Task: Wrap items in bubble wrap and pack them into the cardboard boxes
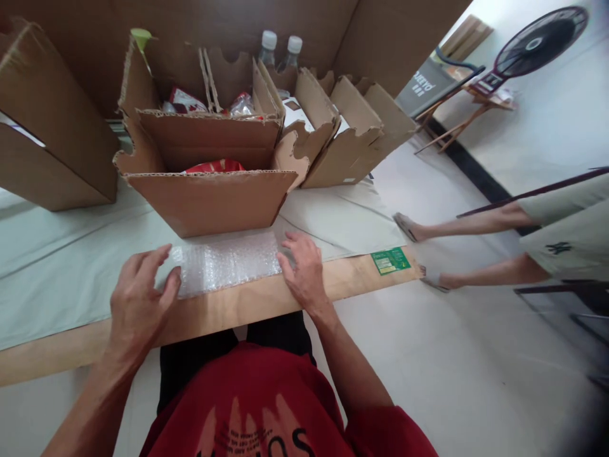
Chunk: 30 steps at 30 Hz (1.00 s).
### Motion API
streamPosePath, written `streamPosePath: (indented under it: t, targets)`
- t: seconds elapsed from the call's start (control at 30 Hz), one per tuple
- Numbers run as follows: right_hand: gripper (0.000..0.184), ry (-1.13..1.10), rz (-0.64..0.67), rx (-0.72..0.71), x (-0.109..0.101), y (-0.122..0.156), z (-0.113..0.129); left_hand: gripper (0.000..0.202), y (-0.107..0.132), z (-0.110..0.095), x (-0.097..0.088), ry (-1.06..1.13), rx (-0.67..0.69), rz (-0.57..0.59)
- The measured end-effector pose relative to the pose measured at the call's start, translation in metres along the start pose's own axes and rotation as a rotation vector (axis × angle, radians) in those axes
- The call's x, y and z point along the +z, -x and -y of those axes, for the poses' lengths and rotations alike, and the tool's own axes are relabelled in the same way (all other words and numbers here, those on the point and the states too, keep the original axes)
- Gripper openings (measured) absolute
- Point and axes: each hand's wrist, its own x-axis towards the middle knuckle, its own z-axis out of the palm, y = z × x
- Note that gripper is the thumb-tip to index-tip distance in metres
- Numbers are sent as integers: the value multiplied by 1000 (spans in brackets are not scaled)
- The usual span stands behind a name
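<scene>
A flat piece of clear bubble wrap [233,261] lies at the table's front edge, partly on the pale cloth and partly on bare wood. At its left end is my left hand [143,289], thumb and fingers apart around the edge. My right hand [303,266] rests by the opposite end, its fingers spread and the tips at or just beside the wrap. Neither hand grips it. Directly behind stands an open cardboard box [214,200] with something red [216,166] inside, mostly hidden by the front wall.
More cardboard bins [333,127] stand behind, holding packets and two capped bottles [269,46]. A tall carton [57,127] is at left. On the right wooden edge lies a green card [390,261]. Another person's legs [495,222] and a fan [537,44] are off to the right.
</scene>
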Motion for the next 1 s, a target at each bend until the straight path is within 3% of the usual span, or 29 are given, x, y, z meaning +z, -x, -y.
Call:
streamPosePath:
  t: [0.1,0.17,0.27,0.33,0.43,0.57,0.67,0.83,1.0]
  targets:
    - [27,-19,182,-236,16,-8,37,40,-2,-6,7,35,113,120]
    - [29,-13,321,-364,32,-14,59,39,-9,-3,16,1,105,232]
    - [33,10,420,-423,49,-17,64,36,-20,12,25,-74,44,344]
    - [38,19,416,-397,47,-13,49,35,-24,22,27,-94,24,392]
    - [44,39,382,-291,26,-3,16,37,-27,34,28,-106,-15,458]
    - [33,64,331,-102,-1,-2,-10,37,-27,39,30,-120,-26,488]
    - [30,80,294,-26,-4,-17,-9,41,-28,33,30,-154,-50,483]
    - [40,168,351,21,10,-43,7,47,-30,19,25,-188,-112,521]
    - [37,188,327,45,20,-43,12,47,-30,19,27,-209,-113,530]
